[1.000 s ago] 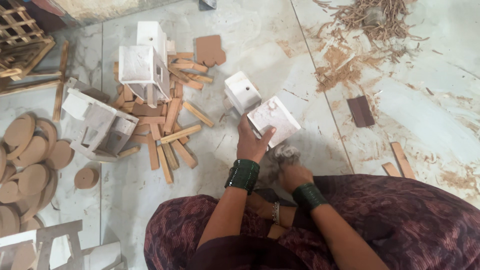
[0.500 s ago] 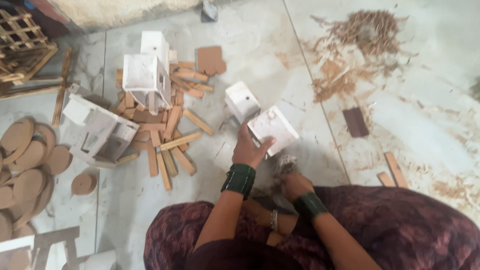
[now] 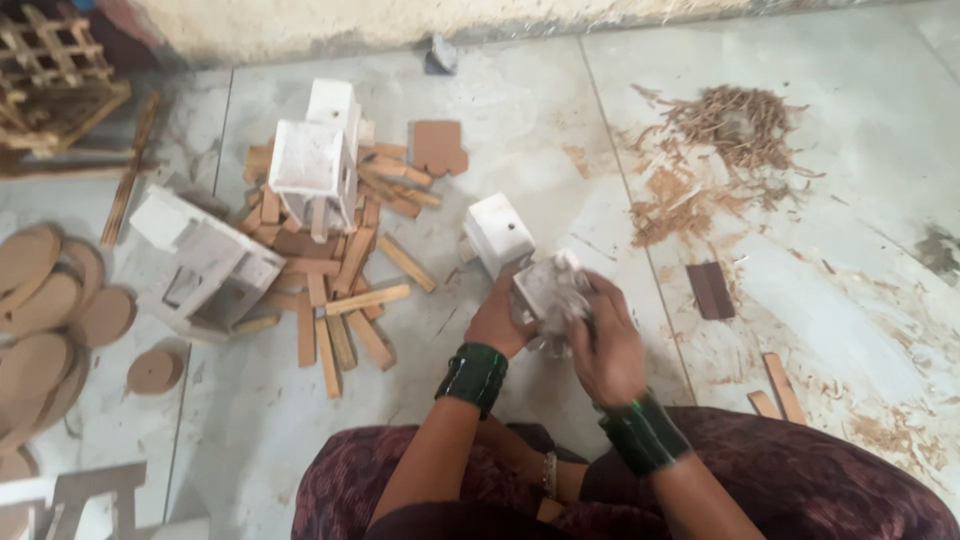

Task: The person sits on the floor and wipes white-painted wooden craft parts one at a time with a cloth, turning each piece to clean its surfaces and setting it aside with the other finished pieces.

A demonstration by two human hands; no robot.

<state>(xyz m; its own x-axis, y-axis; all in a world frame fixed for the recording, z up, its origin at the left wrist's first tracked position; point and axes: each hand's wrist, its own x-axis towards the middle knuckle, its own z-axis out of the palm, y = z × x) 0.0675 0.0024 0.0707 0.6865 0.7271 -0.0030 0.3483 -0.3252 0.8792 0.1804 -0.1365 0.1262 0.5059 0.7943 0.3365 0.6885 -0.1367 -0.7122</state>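
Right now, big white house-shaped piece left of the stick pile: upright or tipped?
Tipped. The white house-shaped piece lies on its side on the floor, window opening facing up, unlike the tall white piece standing upright beside it.

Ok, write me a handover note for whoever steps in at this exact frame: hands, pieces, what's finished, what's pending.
Left hand grips the small white-painted wooden box from its left side. Right hand presses a crumpled rag or paper against the box; which of the two cannot be told.
A second white box sits on the floor just beyond. Two taller white house-shaped pieces stand or lie among loose wooden strips; round wooden discs lie far left.
Done: several pieces already white.
Left: box in hand is mid-rub; the strips and discs are bare wood.
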